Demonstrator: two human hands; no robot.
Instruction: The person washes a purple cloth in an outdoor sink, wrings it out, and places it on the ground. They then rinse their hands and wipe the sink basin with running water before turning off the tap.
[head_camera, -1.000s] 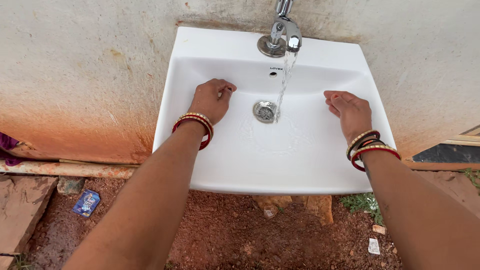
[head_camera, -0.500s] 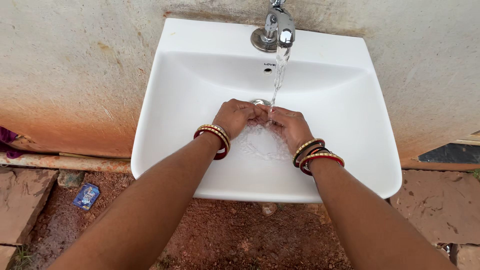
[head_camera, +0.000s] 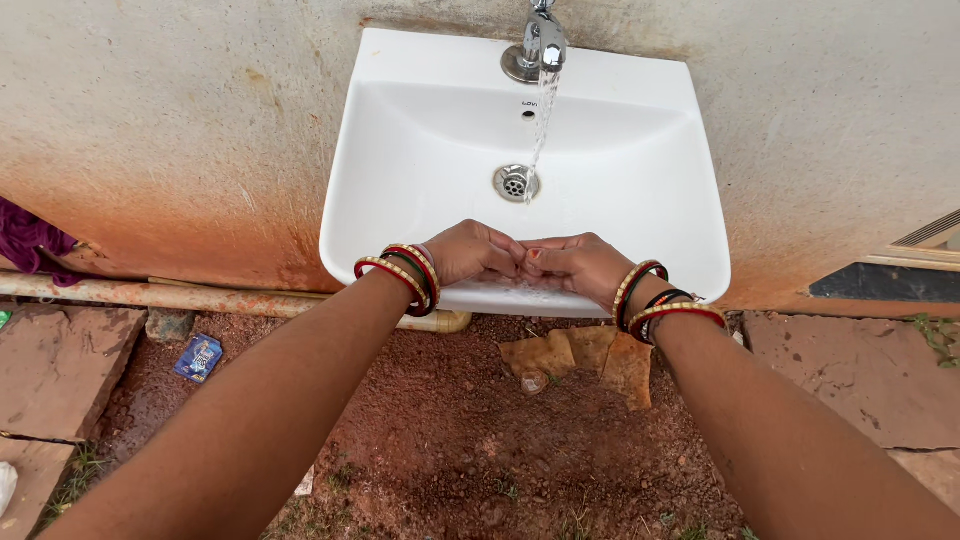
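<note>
A person stands at a white wall-mounted sink (head_camera: 640, 110) outdoors, seen from above. The metal tap (head_camera: 540, 45) runs, and a thin stream of water (head_camera: 540, 120) falls beside the drain (head_camera: 516, 182) at the back of the basin. The hands meet over the sink's front rim, short of the stream, so the washing looks midway: rubbing is under way, and the tap is not yet turned off. The left hand (head_camera: 472, 252) and the right hand (head_camera: 582, 266) curl loosely, fingertips pressed together, holding nothing but each other. Both arms reach forward, wrists ringed with red and gold bangles (head_camera: 402, 275). Below lies red earth (head_camera: 480, 430) with a pipe (head_camera: 160, 296) along the wall.
</note>
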